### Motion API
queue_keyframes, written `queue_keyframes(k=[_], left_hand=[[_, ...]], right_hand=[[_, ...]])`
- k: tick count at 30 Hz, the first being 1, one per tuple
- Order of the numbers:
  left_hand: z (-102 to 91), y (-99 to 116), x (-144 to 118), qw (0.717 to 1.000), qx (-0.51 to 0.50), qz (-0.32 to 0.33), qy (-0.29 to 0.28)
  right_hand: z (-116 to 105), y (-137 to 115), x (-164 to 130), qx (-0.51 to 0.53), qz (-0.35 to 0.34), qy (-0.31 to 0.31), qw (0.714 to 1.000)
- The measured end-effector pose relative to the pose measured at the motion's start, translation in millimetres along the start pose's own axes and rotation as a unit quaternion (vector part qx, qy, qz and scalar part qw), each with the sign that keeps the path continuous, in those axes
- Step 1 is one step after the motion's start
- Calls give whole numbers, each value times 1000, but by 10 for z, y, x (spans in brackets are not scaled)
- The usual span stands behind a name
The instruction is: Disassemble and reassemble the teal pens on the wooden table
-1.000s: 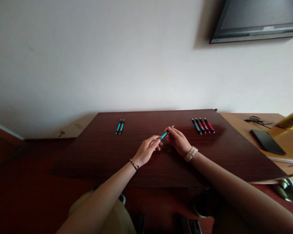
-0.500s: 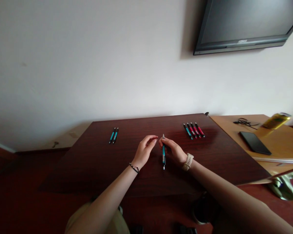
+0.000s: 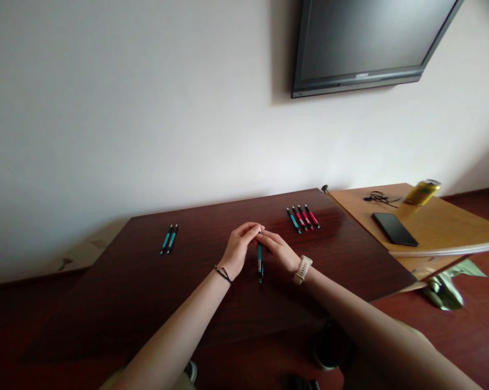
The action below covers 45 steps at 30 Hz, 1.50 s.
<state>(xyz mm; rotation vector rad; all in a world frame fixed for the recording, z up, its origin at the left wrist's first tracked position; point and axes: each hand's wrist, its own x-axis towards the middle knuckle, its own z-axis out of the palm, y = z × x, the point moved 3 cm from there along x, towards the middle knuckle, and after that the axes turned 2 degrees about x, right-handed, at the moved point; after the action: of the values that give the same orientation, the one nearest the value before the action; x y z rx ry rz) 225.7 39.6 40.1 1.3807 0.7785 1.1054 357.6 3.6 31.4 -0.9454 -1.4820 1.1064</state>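
Over the middle of the dark wooden table (image 3: pixel 212 319), a teal and black pen (image 3: pixel 260 261) points its tip away from me. My right hand (image 3: pixel 281 252), with a pale watch at the wrist, is closed on the barrel near the tip. My left hand (image 3: pixel 238 246) pinches the pen's tip end, and the fingertips of both hands meet there and partly hide it. Two teal pens (image 3: pixel 169 239) lie side by side on the left. Farther right, another teal pen (image 3: pixel 294 220) lies beside three red pens (image 3: pixel 306 218) in a row.
A lighter wooden desk (image 3: pixel 443 225) adjoins the table on the right. It carries a black phone (image 3: pixel 394 229), a dark cable (image 3: pixel 378 198) and a yellow can (image 3: pixel 423 192). On the wall above hangs a television (image 3: pixel 362 43). Green cloth (image 3: pixel 448 287) lies on the floor.
My left hand has moved in to the pen and closed on its tip end. The right hand keeps its hold. The view has turned to the right.
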Motion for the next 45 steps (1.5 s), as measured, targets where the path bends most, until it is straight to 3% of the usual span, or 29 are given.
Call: queue_keyframes(k=[5, 10, 14, 21, 24, 29, 36, 45], left_hand=[[-145, 148, 3, 997, -32, 24, 66], [-492, 160, -72, 987, -79, 35, 137], [-748, 2, -184, 980, -105, 10, 166], [-990, -147, -312, 985, -56, -8, 162], [-1013, -133, -332, 985, -66, -15, 161], [-1052, -58, -335, 978, -105, -9, 180], [-1060, -8, -355, 980, -87, -4, 181], [-719, -75, -258, 983, -89, -12, 157]], right_hand=[[75, 36, -69, 8, -28, -55, 998], [195, 103, -153, -116, -48, -61, 990], [342, 140, -193, -265, -119, -123, 949], [581, 244, -193, -351, -199, -204, 892], [628, 229, -215, -388, -231, -216, 866], [526, 209, -217, -436, -216, -105, 867], [453, 144, -264, -418, -260, -178, 852], [249, 62, -374, -394, -242, -164, 871]])
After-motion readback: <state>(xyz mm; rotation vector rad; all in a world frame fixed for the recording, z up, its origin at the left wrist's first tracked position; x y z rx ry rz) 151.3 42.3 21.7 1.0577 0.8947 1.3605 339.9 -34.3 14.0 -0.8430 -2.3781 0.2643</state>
